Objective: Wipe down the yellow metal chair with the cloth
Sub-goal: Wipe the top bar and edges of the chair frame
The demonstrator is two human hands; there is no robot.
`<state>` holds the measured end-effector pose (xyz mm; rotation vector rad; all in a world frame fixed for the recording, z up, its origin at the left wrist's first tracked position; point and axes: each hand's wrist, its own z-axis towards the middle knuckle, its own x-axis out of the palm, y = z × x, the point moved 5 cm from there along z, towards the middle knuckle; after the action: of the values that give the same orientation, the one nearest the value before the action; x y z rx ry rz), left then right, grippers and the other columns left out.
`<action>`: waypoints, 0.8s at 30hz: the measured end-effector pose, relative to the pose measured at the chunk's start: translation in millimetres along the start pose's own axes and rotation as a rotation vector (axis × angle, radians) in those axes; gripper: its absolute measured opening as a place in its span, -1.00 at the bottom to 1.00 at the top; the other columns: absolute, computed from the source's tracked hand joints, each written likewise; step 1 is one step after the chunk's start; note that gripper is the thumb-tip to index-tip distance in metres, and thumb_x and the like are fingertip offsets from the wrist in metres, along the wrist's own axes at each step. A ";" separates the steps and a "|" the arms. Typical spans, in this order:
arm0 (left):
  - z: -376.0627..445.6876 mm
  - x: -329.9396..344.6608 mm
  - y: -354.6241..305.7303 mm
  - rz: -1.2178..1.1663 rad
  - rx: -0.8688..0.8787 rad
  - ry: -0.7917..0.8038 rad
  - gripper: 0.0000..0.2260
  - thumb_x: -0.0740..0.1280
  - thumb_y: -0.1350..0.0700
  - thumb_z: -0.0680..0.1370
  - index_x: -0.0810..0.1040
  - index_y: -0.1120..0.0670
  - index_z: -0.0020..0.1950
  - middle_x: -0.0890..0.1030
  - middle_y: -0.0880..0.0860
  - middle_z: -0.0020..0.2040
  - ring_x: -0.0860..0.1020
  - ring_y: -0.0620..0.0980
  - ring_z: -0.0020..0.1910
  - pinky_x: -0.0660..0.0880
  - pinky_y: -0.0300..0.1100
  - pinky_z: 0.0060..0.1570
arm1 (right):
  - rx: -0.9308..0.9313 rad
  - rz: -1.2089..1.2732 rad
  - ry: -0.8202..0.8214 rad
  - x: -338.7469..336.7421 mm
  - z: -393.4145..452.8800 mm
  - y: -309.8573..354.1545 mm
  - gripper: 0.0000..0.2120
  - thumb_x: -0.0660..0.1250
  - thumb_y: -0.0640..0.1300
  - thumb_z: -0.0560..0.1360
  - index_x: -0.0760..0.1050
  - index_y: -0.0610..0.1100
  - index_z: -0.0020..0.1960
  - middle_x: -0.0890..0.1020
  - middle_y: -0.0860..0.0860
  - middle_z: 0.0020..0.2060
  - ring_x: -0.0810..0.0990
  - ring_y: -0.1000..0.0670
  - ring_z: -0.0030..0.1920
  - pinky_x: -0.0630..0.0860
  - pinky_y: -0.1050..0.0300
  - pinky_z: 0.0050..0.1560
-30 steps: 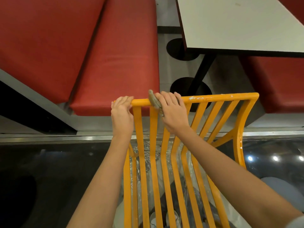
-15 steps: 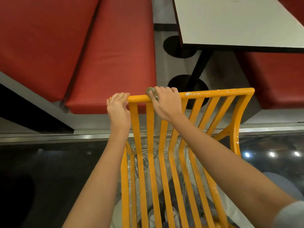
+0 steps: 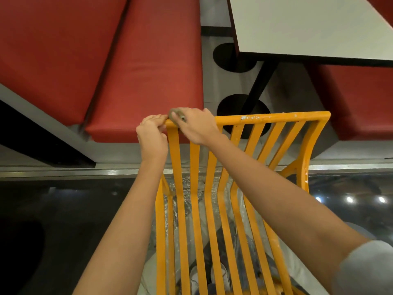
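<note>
The yellow metal chair [image 3: 270, 118] stands in front of me with its slatted back toward me, the top rail flecked with white marks. My left hand [image 3: 151, 134] grips the rail's left corner. Right beside it, my right hand [image 3: 195, 125] holds a small grey-green cloth [image 3: 175, 115] and presses it onto the top rail near that corner. Only a bunched edge of the cloth shows past my fingers. The two hands almost touch.
A red padded bench [image 3: 136, 67] lies beyond the chair on the left, another red seat [image 3: 361, 99] on the right. A white table [image 3: 308, 28] on a black leg stands at the upper right. Dark glossy floor [image 3: 63, 220] spreads below a metal strip.
My right hand has slid the cloth leftward along the top rail, from about a third of the way across to the left corner beside my left hand. The left hand stays in place.
</note>
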<state>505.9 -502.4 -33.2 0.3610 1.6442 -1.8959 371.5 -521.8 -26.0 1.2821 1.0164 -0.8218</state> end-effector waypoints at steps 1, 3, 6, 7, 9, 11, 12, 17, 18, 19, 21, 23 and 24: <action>-0.2 -0.8 -0.5 -0.009 0.000 -0.003 -0.58 0.16 0.53 0.44 0.63 0.28 0.18 0.62 0.23 0.15 0.57 0.08 0.18 0.38 -0.50 0.13 | -0.061 0.034 -0.009 2.3 -3.1 6.8 -0.62 0.01 0.12 0.68 0.48 0.01 0.31 0.63 0.01 0.17 0.55 -0.11 0.17 0.29 -0.08 0.13; -1.2 -2.2 -1.7 -0.042 -0.015 0.017 -0.60 0.18 0.52 0.46 0.63 0.27 0.18 0.62 0.17 0.15 0.58 0.00 0.11 0.44 -0.43 0.08 | -0.173 0.082 -0.068 2.5 -17.9 -0.4 -0.66 0.09 0.06 0.68 0.46 -0.01 0.35 0.60 0.05 0.19 0.53 -0.06 0.17 0.27 -0.06 0.16; -2.1 -4.2 -4.6 -0.058 -0.045 0.020 -0.60 0.17 0.54 0.47 0.62 0.29 0.18 0.62 0.22 0.16 0.52 -0.10 0.05 0.40 -0.57 -0.02 | -0.219 0.020 -0.154 -4.8 -32.7 -30.2 -0.67 0.16 0.01 0.65 0.44 0.02 0.39 0.58 0.08 0.24 0.52 -0.04 0.17 0.29 0.00 0.19; -2.7 -4.7 -5.9 -0.046 -0.048 0.019 -0.62 0.17 0.53 0.49 0.62 0.29 0.18 0.62 0.24 0.15 0.53 -0.07 0.05 0.38 -0.61 -0.06 | -0.179 -0.011 -0.162 -6.1 -31.2 -34.7 -0.68 0.14 0.03 0.66 0.46 0.02 0.36 0.59 0.07 0.20 0.53 -0.05 0.13 0.29 -0.01 0.17; -4.5 -3.9 -8.5 -0.047 -0.060 0.029 -0.67 0.17 0.47 0.53 0.63 0.28 0.17 0.62 0.27 0.15 0.58 0.11 0.08 0.36 -0.64 -0.14 | -0.083 -0.059 -0.149 -3.6 -21.2 -28.6 -0.71 0.09 0.05 0.67 0.48 -0.01 0.25 0.61 0.04 0.07 0.54 -0.09 0.06 0.28 -0.05 0.09; -6.9 -3.8 -8.6 -0.064 -0.059 0.048 -0.68 0.17 0.46 0.53 0.63 0.28 0.16 0.62 0.30 0.13 0.57 0.23 0.14 0.36 -0.62 -0.17 | -0.050 -0.087 -0.137 5.6 -11.2 -11.1 -0.76 0.11 0.01 0.66 0.47 -0.03 0.20 0.61 0.02 0.03 0.55 -0.12 0.02 0.26 -0.07 0.03; -7.0 -4.6 -7.9 -0.073 -0.057 0.056 -0.67 0.17 0.47 0.52 0.63 0.28 0.16 0.63 0.29 0.12 0.57 0.24 0.14 0.35 -0.61 -0.15 | -0.074 -0.092 -0.150 9.5 -10.3 -2.9 -0.77 0.13 -0.01 0.65 0.47 -0.02 0.23 0.61 0.03 0.04 0.55 -0.11 0.03 0.26 -0.07 0.04; 0.1 -4.3 -0.7 -0.025 -0.020 0.060 -0.64 0.23 0.48 0.49 0.66 0.20 0.16 0.66 0.16 0.09 0.60 0.01 0.10 0.31 -0.68 -0.06 | -0.225 -0.125 -0.225 -2.5 -34.7 -32.8 -0.69 0.12 0.00 0.65 0.47 -0.03 0.33 0.61 0.05 0.18 0.54 -0.08 0.09 0.32 0.00 0.13; 0.7 -3.6 -0.1 -0.025 -0.024 0.039 -0.64 0.23 0.48 0.50 0.65 0.21 0.17 0.65 0.15 0.10 0.58 -0.03 0.12 0.29 -0.70 -0.03 | -0.174 -0.118 -0.274 -9.6 -40.7 -43.4 -0.69 0.09 0.00 0.65 0.51 -0.06 0.25 0.63 0.02 0.09 0.55 -0.10 0.04 0.30 0.01 0.11; 0.5 -2.7 -0.6 -0.027 -0.033 0.024 -0.64 0.23 0.48 0.49 0.65 0.22 0.17 0.65 0.15 0.11 0.56 -0.07 0.11 0.28 -0.71 -0.02 | -0.097 -0.104 -0.309 -14.4 -42.8 -49.4 -0.70 0.07 0.01 0.66 0.52 -0.09 0.12 0.63 0.00 -0.02 0.55 -0.13 -0.03 0.29 0.01 0.09; -0.9 -1.3 -2.5 -0.022 -0.033 0.006 -0.63 0.22 0.50 0.48 0.65 0.23 0.16 0.65 0.15 0.12 0.51 -0.14 0.07 0.27 -0.71 -0.03 | 0.062 -0.087 -0.280 -14.1 -30.4 -43.4 -0.70 0.06 0.02 0.67 0.44 -0.09 -0.09 0.61 -0.04 -0.16 0.55 -0.17 -0.08 0.27 -0.03 0.08; -1.8 -1.4 -4.6 -0.018 -0.021 0.004 -0.62 0.21 0.51 0.46 0.65 0.24 0.15 0.65 0.15 0.10 0.51 -0.15 0.03 0.30 -0.69 -0.04 | 0.146 -0.045 -0.146 -3.4 -11.6 -22.3 -0.69 0.05 0.04 0.68 0.44 -0.08 -0.10 0.64 -0.06 -0.14 0.56 -0.18 -0.04 0.25 -0.06 0.11; -1.9 -2.0 -4.6 -0.016 -0.021 0.004 -0.61 0.20 0.51 0.45 0.66 0.24 0.14 0.65 0.12 0.08 0.52 -0.15 0.01 0.35 -0.64 -0.04 | 0.122 -0.028 -0.105 1.0 -5.7 -10.3 -0.69 0.05 0.04 0.67 0.47 -0.08 -0.06 0.65 -0.06 -0.09 0.57 -0.17 0.00 0.25 -0.06 0.14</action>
<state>504.3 -499.8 -28.8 0.3444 1.6725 -1.8895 361.5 -517.4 -30.7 1.3155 0.9137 -0.9747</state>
